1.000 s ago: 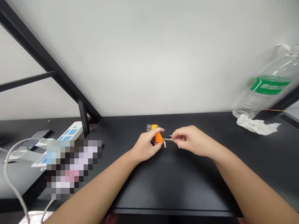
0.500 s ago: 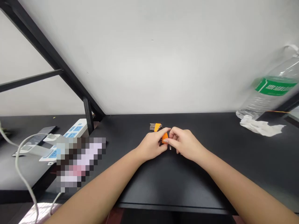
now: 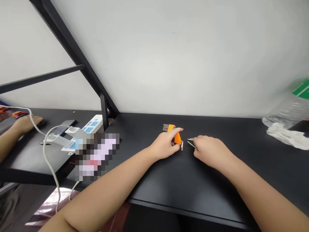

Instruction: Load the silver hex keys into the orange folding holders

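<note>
An orange holder (image 3: 177,138) with several thin metal hex keys (image 3: 165,127) lies on the black table, its keys pointing left. My left hand (image 3: 166,143) grips it between thumb and fingers, and a short bent metal end sticks out at its lower right. To the right, my right hand (image 3: 207,149) is closed around a few thin metal keys (image 3: 191,144), whose ends point left towards the holder. A gap of bare table separates the two hands.
A white power strip (image 3: 90,129) with plugs and cables is at the left, near a dark phone (image 3: 63,127) and a blurred-out object. Another person's hand (image 3: 27,124) rests at the far left. A plastic bottle (image 3: 287,111) and crumpled tissue (image 3: 287,137) stand right.
My right hand has moved right, away from the holder, and metal keys now show in it. The view has shifted left, bringing another person's hand into sight.
</note>
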Tool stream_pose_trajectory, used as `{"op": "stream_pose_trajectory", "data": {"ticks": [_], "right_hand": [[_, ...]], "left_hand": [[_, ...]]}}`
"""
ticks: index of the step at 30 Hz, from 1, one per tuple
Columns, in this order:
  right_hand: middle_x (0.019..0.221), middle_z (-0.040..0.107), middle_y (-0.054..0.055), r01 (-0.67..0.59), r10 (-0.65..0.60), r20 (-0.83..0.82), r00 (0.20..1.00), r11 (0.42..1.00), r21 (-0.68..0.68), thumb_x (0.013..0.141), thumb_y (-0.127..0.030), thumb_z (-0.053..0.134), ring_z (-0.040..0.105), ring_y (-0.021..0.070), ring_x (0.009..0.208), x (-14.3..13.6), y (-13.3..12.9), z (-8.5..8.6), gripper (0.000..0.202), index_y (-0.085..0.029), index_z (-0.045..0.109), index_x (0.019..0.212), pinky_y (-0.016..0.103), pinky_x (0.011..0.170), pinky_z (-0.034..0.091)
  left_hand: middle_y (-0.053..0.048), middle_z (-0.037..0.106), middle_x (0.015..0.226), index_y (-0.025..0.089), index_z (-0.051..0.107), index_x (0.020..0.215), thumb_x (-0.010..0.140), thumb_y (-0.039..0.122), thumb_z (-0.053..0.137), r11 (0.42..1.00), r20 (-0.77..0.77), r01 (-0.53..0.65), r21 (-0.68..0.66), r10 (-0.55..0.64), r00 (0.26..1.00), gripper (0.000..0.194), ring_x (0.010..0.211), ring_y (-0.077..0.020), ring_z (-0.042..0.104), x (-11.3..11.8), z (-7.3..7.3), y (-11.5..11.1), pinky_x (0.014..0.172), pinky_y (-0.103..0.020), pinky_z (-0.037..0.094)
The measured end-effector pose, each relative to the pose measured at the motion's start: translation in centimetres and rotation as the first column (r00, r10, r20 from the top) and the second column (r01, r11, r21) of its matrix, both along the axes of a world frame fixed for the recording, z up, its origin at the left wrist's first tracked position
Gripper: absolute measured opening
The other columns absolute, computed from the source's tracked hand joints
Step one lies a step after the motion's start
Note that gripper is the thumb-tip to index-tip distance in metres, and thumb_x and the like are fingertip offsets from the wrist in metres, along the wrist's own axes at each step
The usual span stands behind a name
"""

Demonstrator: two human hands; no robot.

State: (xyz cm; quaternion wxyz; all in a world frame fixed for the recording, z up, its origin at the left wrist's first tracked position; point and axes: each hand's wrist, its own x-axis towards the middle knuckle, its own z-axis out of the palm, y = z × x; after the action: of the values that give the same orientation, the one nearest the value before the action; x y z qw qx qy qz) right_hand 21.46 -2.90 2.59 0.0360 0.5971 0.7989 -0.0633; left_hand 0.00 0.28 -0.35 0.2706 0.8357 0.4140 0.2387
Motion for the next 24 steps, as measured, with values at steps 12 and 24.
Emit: {"op": "stream_pose_trajectory", "data": {"ticks": [12,24], "right_hand": [[0.066,0.063,-0.004,-0.095,0.054,-0.550,0.833,0.994,-0.047,0.081,-0.018,0.052,0.051,0.0113,0.056,0.9,-0.1,1.6,0.010,-0.023,0.058,0.074,0.024,0.053,0.036],[0.064,0.063,-0.004,-0.118,0.016,-0.640,0.768,0.986,-0.117,0.082,-0.019,0.052,0.054,0.0113,0.055,1.4,-0.3,2.4,0.011,-0.022,0.060,0.074,0.023,0.054,0.040]], "left_hand": [[0.005,0.064,0.075,0.022,0.054,0.138,0.078,0.017,0.062,1.000,0.081,-0.024,0.010,0.023,0.996,0.060,0.062,-0.0105,0.059,-0.2,0.0,0.2,0.070,-0.024,0.052],[0.006,0.063,0.073,0.023,0.054,0.139,0.078,0.017,0.063,1.000,0.056,-0.012,0.021,0.011,0.998,0.061,0.059,-0.0102,0.057,-0.2,-0.2,0.3,0.066,-0.024,0.049]]}}
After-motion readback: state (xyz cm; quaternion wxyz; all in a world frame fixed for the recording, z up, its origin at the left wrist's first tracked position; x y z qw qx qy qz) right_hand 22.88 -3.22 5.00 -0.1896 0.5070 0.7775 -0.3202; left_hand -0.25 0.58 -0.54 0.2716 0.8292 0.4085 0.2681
